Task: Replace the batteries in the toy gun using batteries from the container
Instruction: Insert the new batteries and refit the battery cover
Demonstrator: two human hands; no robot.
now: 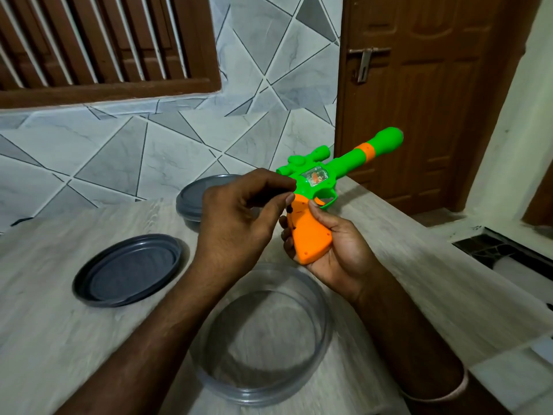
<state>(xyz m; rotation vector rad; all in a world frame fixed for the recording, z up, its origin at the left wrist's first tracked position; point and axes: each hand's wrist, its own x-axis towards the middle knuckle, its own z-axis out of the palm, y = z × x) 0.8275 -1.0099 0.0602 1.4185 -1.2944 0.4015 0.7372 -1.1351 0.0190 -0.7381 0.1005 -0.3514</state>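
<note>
Head view.

Clear round plastic container: upright on the pale wood-grain table, below and nearer than both sets of fingers, between the two forearms.

Dark grey round plastic lid: flat on the table, rim upward, well to the left of the left fingers.

Second round container with a grey lid: on the table just beyond the left hand's knuckles, partly hidden by them.

Green and orange plastic toy gun: held off the table, orange grip low, green barrel slanting up and away to the right.

Right hand: wrapped round the orange grip, thumb lying up the near face towards the trigger guard, fingertips showing on the grip's left edge.

Left hand: fingers curled, thumb and forefinger tips drawn together at the top of the grip, just left of the right thumb. Anything pinched there too dark and blurred to tell.

Grey patterned wall tiles and brown wooden door: well beyond all fingers.
</note>
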